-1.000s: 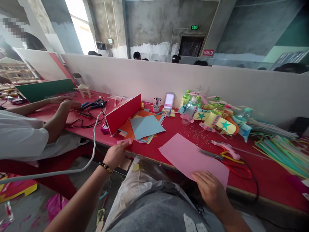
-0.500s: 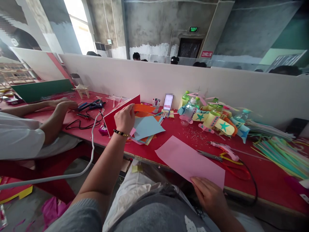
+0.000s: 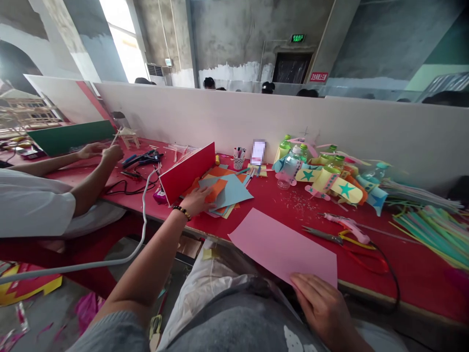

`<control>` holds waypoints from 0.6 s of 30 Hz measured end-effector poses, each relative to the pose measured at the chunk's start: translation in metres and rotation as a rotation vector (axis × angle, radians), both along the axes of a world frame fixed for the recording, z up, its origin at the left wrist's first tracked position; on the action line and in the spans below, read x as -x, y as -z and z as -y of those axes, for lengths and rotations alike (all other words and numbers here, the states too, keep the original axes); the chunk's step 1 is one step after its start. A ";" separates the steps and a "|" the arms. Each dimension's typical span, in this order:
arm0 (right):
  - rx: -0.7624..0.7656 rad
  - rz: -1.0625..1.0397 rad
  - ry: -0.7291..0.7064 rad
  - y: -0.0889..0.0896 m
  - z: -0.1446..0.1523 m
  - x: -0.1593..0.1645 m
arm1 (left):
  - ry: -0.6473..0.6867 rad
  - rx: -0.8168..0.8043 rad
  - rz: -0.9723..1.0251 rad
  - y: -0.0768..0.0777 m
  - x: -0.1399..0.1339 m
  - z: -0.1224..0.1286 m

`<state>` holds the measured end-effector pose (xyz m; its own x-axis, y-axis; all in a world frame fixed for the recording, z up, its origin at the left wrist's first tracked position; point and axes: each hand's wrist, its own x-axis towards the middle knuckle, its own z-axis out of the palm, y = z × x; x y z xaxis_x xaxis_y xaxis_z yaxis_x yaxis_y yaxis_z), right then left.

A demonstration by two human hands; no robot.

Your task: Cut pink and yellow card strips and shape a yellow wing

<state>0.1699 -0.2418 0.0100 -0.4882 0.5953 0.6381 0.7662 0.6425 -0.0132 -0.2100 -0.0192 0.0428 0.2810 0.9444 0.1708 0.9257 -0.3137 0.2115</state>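
Currently | pink sheet pinched by R hand, table front edge | L hand laid on orange paper, grip can't be told | sheet judged lt., flex., crease-prone; opp. edges to be held

Flat pink sheet overhangs the red table slightly; orange paper overlaps a light-blue sheet

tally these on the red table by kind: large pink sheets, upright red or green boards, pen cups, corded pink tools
Large pink sheet, touched by the right hand: 1
Upright boards, red board and green board: 2
Pen cup: 1
Corded pink tool: 1
Total: 5
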 end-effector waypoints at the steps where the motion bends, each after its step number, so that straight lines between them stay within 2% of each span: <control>1: 0.006 0.000 -0.003 0.000 0.000 0.000 | -0.005 0.017 -0.010 0.005 0.010 0.007; 5: 0.018 0.001 -0.030 -0.002 0.001 0.006 | -0.061 0.022 -0.049 0.016 0.032 0.026; 9: 0.008 -0.012 -0.042 -0.003 0.002 0.012 | -0.154 -0.004 0.033 0.016 0.031 0.024; 12: 0.008 0.002 -0.046 -0.005 0.002 0.011 | -0.197 -0.029 0.232 0.013 0.025 0.013; 15: -0.005 0.007 -0.048 -0.010 0.002 0.009 | -0.178 -0.088 0.502 0.010 0.018 -0.002; 18: -0.018 0.013 -0.046 -0.014 0.003 0.008 | -0.146 -0.117 0.645 0.000 0.013 -0.024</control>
